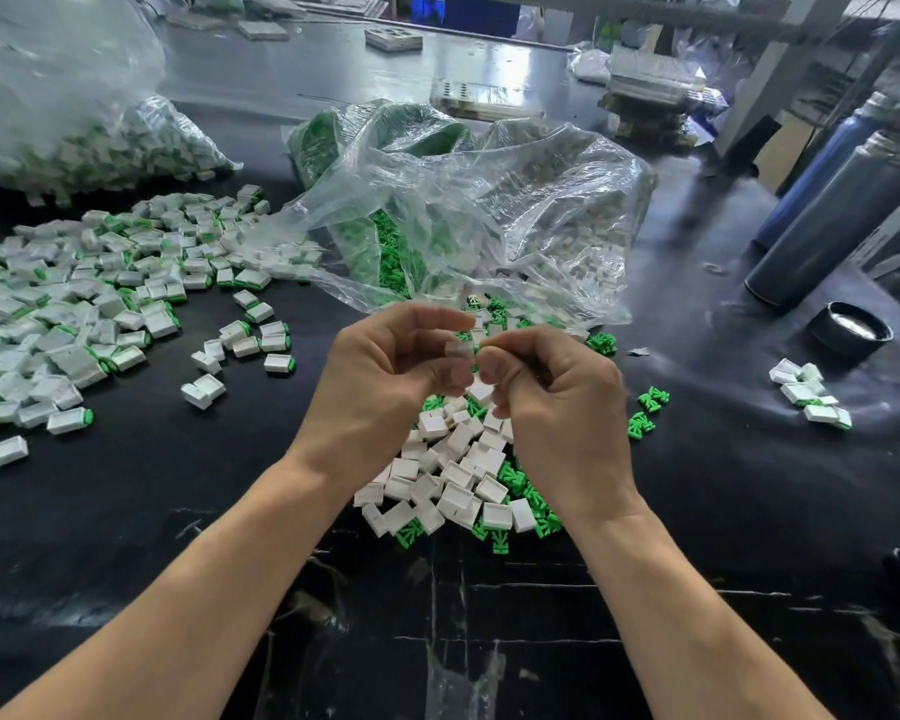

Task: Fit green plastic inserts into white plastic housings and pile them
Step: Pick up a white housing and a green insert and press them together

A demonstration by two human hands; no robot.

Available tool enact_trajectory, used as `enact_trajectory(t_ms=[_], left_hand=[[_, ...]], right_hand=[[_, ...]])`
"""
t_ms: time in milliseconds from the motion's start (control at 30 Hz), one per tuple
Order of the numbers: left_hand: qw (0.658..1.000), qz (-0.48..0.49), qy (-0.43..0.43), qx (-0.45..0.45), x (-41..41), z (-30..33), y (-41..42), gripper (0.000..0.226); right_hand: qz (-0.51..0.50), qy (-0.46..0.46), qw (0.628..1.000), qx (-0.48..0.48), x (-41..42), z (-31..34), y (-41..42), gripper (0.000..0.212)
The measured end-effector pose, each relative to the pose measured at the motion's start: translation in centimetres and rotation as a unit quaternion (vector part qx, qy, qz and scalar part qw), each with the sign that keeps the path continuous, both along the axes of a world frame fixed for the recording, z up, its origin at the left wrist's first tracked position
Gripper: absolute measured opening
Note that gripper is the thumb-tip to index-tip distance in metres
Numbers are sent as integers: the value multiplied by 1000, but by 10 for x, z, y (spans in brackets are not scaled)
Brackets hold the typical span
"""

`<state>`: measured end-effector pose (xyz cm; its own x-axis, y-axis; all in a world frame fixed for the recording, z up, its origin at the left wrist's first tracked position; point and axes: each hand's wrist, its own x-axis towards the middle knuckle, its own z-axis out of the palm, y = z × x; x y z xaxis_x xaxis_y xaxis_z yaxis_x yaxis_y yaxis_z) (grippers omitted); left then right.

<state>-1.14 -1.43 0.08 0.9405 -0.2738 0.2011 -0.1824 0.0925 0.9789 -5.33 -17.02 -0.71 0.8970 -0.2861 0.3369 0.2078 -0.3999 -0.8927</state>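
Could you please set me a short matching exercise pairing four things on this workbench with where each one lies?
Things
1. assembled pieces pile
2. loose white housings
3. black lid
4. dark flask

Places
A. far right, standing beside a blue one
B. left of the hands, spread out below a clear bag
C. right side, lying in front of the flasks
D. directly under the hands, mixed with green inserts

Pairs: 1-B, 2-D, 3-C, 4-A
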Motion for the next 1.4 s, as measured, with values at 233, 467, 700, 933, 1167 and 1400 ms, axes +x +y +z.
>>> enact_trajectory(t_ms=[233,467,700,933,1167,1400], left_hand=[[986,37,-123,105,1,-7,4,23],[962,74,-214,153,4,-9,3,24],[974,7,-192,120,0,-7,-1,21],[972,-18,-199,121,-2,-6,-2,22],[987,28,-135,82,-5,-12,-8,23],[993,24,-67,95,-3,-13,-7,22]], right_hand=[[35,55,991,121,-1,4,2,13],[68,112,977,168,-2,12,-3,12],[84,157,976,129,-5,19,-16,15],[110,176,969,132,-5,21,-24,15],[102,163,962,194,-3,17,-21,12],[54,110,983,136,3,7,-12,17]])
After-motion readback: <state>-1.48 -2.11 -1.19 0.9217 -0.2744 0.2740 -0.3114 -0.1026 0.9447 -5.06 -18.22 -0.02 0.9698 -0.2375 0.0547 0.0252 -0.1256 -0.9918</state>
